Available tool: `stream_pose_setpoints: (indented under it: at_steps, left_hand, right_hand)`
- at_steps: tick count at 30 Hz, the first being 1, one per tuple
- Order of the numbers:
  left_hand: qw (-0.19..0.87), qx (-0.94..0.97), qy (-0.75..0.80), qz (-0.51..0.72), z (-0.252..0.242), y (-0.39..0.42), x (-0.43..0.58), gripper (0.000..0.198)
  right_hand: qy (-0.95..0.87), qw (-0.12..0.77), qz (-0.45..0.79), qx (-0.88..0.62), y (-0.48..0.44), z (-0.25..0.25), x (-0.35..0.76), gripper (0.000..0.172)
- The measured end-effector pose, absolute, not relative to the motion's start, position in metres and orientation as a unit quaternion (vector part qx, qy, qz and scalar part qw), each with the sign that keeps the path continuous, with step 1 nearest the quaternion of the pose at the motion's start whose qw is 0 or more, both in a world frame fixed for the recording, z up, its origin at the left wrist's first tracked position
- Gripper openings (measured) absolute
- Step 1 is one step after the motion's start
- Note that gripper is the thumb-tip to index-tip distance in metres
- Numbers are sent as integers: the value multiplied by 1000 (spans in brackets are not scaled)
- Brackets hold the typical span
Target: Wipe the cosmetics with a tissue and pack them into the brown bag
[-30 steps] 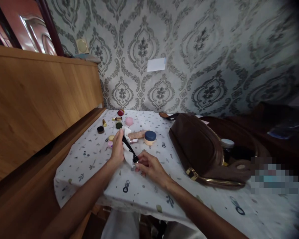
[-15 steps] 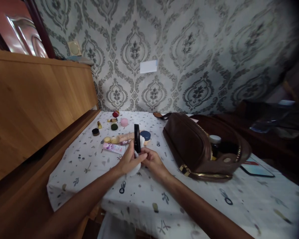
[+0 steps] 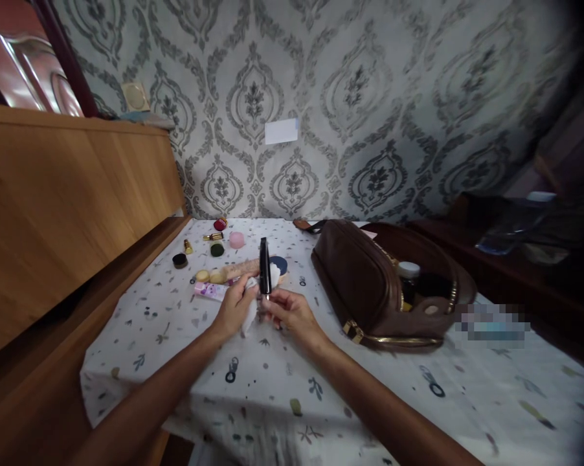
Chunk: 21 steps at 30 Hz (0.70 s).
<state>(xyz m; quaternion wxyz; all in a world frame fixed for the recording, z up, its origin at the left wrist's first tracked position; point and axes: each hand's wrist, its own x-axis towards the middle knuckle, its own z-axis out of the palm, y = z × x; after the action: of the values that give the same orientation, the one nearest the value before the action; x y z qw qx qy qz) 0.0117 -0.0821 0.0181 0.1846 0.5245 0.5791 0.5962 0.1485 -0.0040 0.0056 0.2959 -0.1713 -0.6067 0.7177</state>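
A slim black object (image 3: 265, 266) stands upright between my hands, with its lower end in the fingers of my right hand (image 3: 294, 315). My left hand (image 3: 234, 307) is closed on a crumpled white cloth or tissue (image 3: 249, 317), just left of the black object. Behind my hands lie a pink and white tube (image 3: 209, 290), a beige tube (image 3: 241, 268) and a round dark blue compact (image 3: 279, 264). Farther back are a pink round item (image 3: 236, 240), a dark green round item (image 3: 217, 250) and a gold lipstick-like tube (image 3: 213, 237).
An open brown bag (image 3: 355, 278) holding a white-capped bottle (image 3: 408, 272) sits on the patterned tablecloth (image 3: 175, 362) at right. A wooden cabinet (image 3: 78, 194) borders the left side. A black round lid (image 3: 180, 260) lies at left. A clear plastic bottle (image 3: 515, 223) is far right.
My left hand has moved slightly left, away from the black object, and carries the white cloth. My right hand keeps the object's lower end. The whole view has shifted a little.
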Motion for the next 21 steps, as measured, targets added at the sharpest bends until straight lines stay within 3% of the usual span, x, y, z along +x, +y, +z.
stream_pose_setpoints:
  at_steps: [3,8,12,17,21]
  left_hand:
    - [140,485,587,633,22,-79,13,21]
    - [117,427,590,675,24,-79,17,21]
    - [185,471,549,665,22,-86,23,27]
    - [349,519,471,622,21,-90,26,35]
    - [344,525,491,604,17,-85,23,32]
  right_hand:
    - [-626,294,701,-176,-4,2,146,38]
    - [-642,315,671,-197,-6,-3,142,39]
    - [-661,335,640,-203,-6,-4,139,31]
    - [-646,365,640,-199,-3,-2,142,29]
    - [-658,358,630,-204,-3,-3,147,33]
